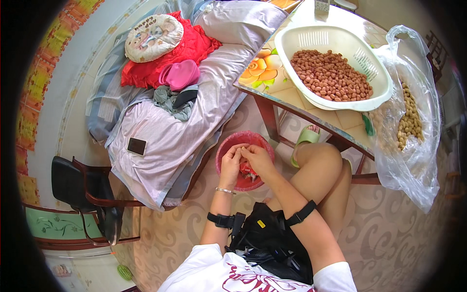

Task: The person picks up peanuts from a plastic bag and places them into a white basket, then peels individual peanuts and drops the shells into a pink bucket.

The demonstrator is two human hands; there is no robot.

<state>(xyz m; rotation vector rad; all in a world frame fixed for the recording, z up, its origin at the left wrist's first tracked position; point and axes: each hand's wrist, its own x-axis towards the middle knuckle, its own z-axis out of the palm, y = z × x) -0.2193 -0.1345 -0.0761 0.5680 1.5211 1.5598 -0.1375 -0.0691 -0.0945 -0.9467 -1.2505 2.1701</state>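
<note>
My left hand [231, 159] and my right hand [258, 159] meet fingertip to fingertip over a red basin [265, 142]. Both are closed in a pinch; anything between the fingers is too small or hidden to make out. Some red and pale scraps [247, 171] lie inside the basin, partly covered by my hands. To the right, a white plastic basket [318, 36] on the table holds many shelled, reddish-brown peanuts [331, 75]. Beside it, a clear plastic bag [413, 168] contains peanuts in their shells [410, 119] and hangs over the table's edge.
The tiled table [292, 97] stands at the right, its near edge close to my crossed legs. At left, a cloth-covered sofa [209, 104] bears a phone [136, 146], a pink bag [181, 74], grey clothing [177, 103] and a round cushion [154, 38]. A black chair [73, 182] stands further left.
</note>
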